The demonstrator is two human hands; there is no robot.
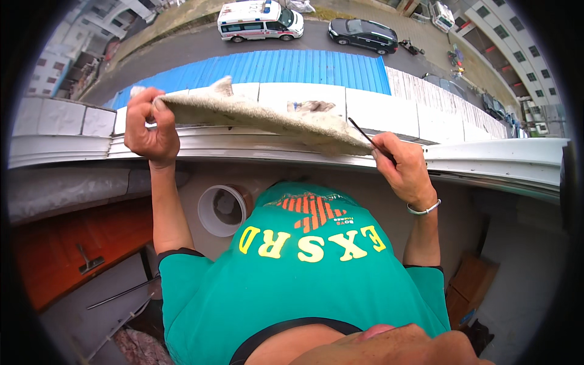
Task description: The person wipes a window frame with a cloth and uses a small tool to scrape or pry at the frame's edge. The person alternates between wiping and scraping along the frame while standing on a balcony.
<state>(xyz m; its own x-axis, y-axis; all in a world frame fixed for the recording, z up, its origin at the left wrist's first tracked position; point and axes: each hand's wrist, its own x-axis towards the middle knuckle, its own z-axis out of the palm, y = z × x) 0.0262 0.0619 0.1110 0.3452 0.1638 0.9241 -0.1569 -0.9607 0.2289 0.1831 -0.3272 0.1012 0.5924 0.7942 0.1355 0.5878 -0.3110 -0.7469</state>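
Observation:
A grey, dirty mat or piece of carpet (255, 115) is stretched out over the window sill, held level between both hands. My left hand (149, 128) grips its left end, fingers curled over the edge. My right hand (404, 167) pinches its right end and also holds a thin dark stick-like thing (360, 129) that lies against the mat. A silver bracelet sits on my right wrist. My green shirt with yellow letters fills the lower middle of the view.
A white window frame rail (486, 161) runs across under the mat. Beyond it is a white tiled ledge (389, 109), a blue corrugated roof (286, 67) and a street far below with a white van (258, 21) and a black car (363, 34). A white round pipe opening (222, 210) sits by the wall inside.

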